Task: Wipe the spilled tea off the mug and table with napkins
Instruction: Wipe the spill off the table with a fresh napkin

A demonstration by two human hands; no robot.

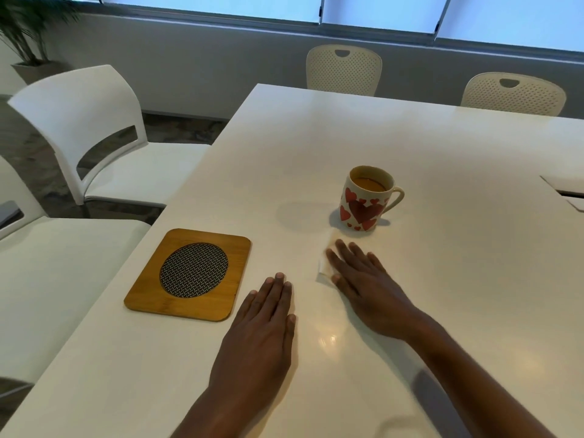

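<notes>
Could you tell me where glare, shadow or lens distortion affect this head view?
Head view: glare patch on the table between the left hand and right hand; the mug casts a soft shadow leftward; wide-angle bending curves the window frame; the plant is blurred.

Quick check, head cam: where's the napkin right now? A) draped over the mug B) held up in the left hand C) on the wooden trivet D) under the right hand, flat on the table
D: the white napkin lies on the table pressed under the right hand, just in front of the heart mug; the left hand rests flat and empty beside the trivet.
</notes>
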